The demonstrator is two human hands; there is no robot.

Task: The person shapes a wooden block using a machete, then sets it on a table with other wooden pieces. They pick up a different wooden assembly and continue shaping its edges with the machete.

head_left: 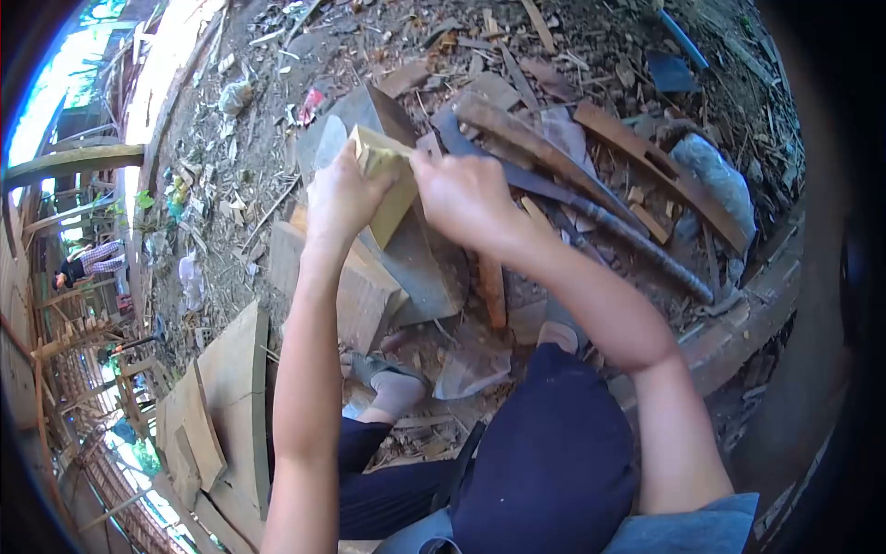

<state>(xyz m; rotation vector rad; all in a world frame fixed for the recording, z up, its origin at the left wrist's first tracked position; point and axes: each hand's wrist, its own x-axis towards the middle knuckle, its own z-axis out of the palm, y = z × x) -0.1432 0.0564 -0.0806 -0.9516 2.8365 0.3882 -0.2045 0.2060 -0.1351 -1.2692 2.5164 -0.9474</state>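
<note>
Left hand [343,198] grasps the upright-tilted wood piece [395,198] from its left; right hand [466,198], equally close, seems to pinch its top edge.

Two hands [341,198], one small block [395,194], one large block [358,294], one blade [552,189], one foot [395,386]

Two bare arms reaching forward, hands almost meeting.
The left hand [343,198] curls in a grip on a straight forearm; the right hand [466,198], just beside it, has fingers bent tight, its arm angled in from a bent elbow.
</note>
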